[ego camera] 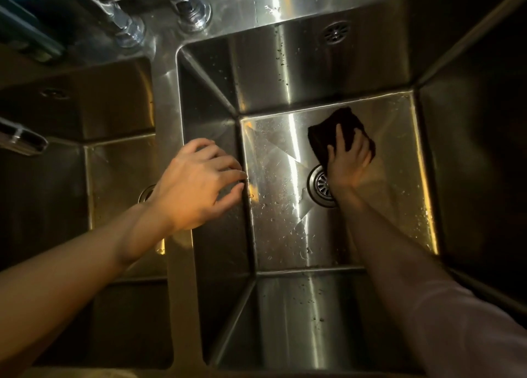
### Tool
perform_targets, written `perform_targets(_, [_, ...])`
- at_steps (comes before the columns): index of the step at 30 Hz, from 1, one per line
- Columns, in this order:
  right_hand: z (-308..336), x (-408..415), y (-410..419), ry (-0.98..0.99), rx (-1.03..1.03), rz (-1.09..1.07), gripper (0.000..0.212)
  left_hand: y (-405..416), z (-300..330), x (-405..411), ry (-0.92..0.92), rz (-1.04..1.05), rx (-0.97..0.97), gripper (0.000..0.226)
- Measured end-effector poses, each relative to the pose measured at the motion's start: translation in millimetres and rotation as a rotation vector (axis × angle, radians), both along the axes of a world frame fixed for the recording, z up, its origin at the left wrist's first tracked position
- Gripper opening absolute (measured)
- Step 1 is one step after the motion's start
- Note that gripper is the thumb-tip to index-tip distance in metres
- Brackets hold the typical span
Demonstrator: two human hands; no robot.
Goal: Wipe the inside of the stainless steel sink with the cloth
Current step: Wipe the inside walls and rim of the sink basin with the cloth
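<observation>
Steel sink (328, 78), wet with drops, holds everything. Right hand (348, 160) presses the dark cloth (339, 133) flat on the floor, fingers spread over it, drain (320, 185) just beside the wrist. Left hand (199, 183) rests open on the divider. Cloth looks soft, light; best held from above.

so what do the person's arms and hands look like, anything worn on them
Both hands are bare: no gloves, rings or watch visible. The left hand and its forearm are uncovered. The right hand has a bare forearm, with a pale, loose sleeve covering the upper arm.
</observation>
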State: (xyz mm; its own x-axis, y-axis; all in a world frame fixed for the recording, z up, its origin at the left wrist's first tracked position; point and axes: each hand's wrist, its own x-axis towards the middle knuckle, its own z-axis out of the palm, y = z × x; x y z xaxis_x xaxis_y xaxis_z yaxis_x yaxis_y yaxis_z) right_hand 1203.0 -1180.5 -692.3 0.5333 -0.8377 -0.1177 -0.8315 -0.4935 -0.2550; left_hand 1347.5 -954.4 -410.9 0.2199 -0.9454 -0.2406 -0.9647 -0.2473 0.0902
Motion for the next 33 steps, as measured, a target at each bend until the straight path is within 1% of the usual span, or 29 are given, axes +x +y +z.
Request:
perform_targets(2, [0.9,1.0,-1.5,0.012,0.022,0.071,0.052,-0.7,2.1,-0.3,0.003,-0.009,0.007,0.044])
perform_targets(5, [3.8,15.0,-57.7,0.016,0.046,0.301,0.056,-0.5,2.5,0.3,0.0,-0.004,0.026,0.043])
perform_targets(7, [6.8,18.0,-83.5,0.014,0.047,0.339,0.058,-1.2,1.0,-0.4,-0.007,0.0,0.009,0.042])
perform_targets(9, [5.4,9.9,-72.1,-0.011,0.033,0.212,0.056,-2.5,0.2,0.1,0.002,-0.006,-0.003,0.042])
perform_targets(11, [2.9,-2.3,-34.8,-0.011,0.022,0.04,0.053,-2.7,-0.8,1.2,0.011,-0.01,-0.018,0.042])
perform_targets(12, [1.8,-7.6,-20.8,-0.004,0.017,-0.009,0.053,-2.8,-1.9,1.3,0.013,-0.016,-0.024,0.042])
perform_targets(14, [2.3,-10.8,-22.4,-0.009,0.0,0.017,0.053,-2.5,-4.6,1.8,0.014,-0.033,-0.032,0.042])
perform_targets(16, [2.4,-2.5,-53.3,0.01,0.012,0.141,0.054,0.0,-6.0,3.5,0.019,-0.037,-0.036,0.041])
perform_targets(18, [2.5,7.3,-79.2,0.016,-0.009,0.198,0.055,1.4,-5.1,4.1,0.02,-0.026,-0.03,0.041])
perform_targets(20, [1.8,8.1,-83.0,-0.038,0.008,0.153,0.054,0.0,-4.4,3.6,0.011,-0.014,-0.014,0.041])
perform_targets(23, [0.9,-5.6,-33.6,-0.05,0.007,-0.062,0.051,-1.4,-3.9,3.6,0.009,-0.009,-0.013,0.042])
perform_targets(24, [1.3,-11.9,-19.2,-0.045,0.001,-0.096,0.05,-1.4,-4.6,3.4,0.01,-0.012,-0.019,0.042])
perform_targets(26, [2.1,-18.1,-21.9,-0.033,0.01,-0.042,0.051,0.0,-6.3,2.9,0.017,-0.018,-0.031,0.042])
perform_targets(28, [3.7,-13.0,-51.7,0.026,0.021,0.083,0.053,1.5,-6.9,2.9,0.014,-0.014,-0.041,0.043])
perform_targets(29, [5.4,-9.8,-68.7,0.048,0.018,0.106,0.054,1.6,-7.0,2.8,0.012,-0.015,-0.041,0.043])
perform_targets(31, [9.9,-4.4,-92.0,0.053,0.02,0.078,0.055,1.5,-7.8,2.4,0.009,-0.026,-0.045,0.043])
perform_targets(33, [10.8,-3.3,-85.7,0.025,0.005,-0.016,0.054,0.9,-8.5,2.6,0.001,-0.052,-0.053,0.043])
